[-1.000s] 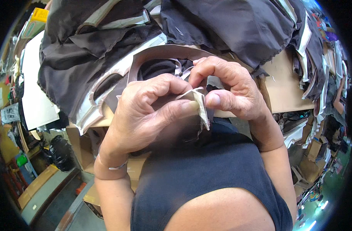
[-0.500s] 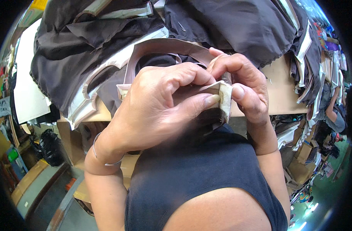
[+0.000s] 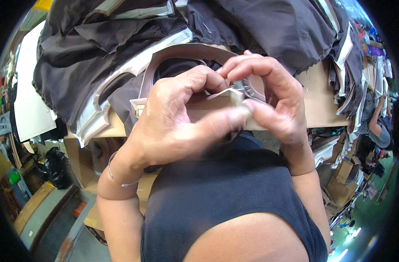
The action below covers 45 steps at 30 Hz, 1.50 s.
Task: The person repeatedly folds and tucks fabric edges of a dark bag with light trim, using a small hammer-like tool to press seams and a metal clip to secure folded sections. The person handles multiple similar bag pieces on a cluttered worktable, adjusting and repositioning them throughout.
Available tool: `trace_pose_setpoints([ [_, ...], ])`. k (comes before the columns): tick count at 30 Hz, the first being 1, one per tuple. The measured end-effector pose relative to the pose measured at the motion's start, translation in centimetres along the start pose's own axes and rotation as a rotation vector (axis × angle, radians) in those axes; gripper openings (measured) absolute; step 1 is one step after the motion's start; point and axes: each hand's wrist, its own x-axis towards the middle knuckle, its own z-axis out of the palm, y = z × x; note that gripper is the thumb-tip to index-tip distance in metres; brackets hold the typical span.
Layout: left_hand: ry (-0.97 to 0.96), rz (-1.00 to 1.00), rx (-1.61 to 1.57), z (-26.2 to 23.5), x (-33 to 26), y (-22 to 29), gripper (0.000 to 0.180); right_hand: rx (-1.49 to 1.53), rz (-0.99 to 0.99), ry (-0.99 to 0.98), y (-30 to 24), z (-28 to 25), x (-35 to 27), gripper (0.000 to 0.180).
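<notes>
Over a cardboard-topped worktable (image 3: 315,102) heaped with dark fabric (image 3: 269,26) in a cluttered workshop, the left hand (image 3: 173,126) and right hand (image 3: 269,98) pinch 1 tan leather strip (image 3: 208,102) between their fingertips, its long axis lying left-to-right at chest height.

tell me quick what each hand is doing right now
Left hand: closed, pinching the small folded beige piece of stiff material between thumb and fingers.
Right hand: closed, gripping the same piece from its right end.
</notes>
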Motion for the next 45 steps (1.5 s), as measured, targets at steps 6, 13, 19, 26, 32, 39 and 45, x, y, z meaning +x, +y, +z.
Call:
trace_pose_setpoints([
  [6, 0.033, -0.039, -0.045, 0.1, 0.0, -1.6, 0.027, -0.625, -0.190, 0.050, -1.1, 0.6, -0.5, 0.015],
  [13, 0.359, 0.259, -0.091, 1.7, -0.7, -3.8, 0.026, -0.239, 0.014, -0.014, 0.4, 1.0, -0.6, 0.015],
  [19, 0.315, 0.436, 0.499, 1.0, -0.9, -3.0, 0.015, -0.178, -0.062, 0.072, 1.2, 2.0, -0.7, 0.010],
  [26, 0.315, 0.215, 0.337, 0.7, -1.4, -2.5, 0.009, -0.106, 0.012, 0.071, 2.4, 1.8, -0.5, 0.009],
  [32, 0.145, 0.203, 0.229, 0.4, -0.6, -2.6, 0.012, 0.059, 0.220, 0.009, 2.4, 0.5, -0.8, 0.013],
  [39, 0.091, 0.212, 0.006, 0.0, 0.9, -3.0, 0.032, -0.627, 0.284, 0.156, 6.1, -6.0, -7.6, 0.018],
  [45, -0.356, 0.109, 0.297, 0.1, 4.2, -1.3, 0.032, -1.091, 0.329, 0.100, 11.2, -5.8, -12.5, 0.032],
])
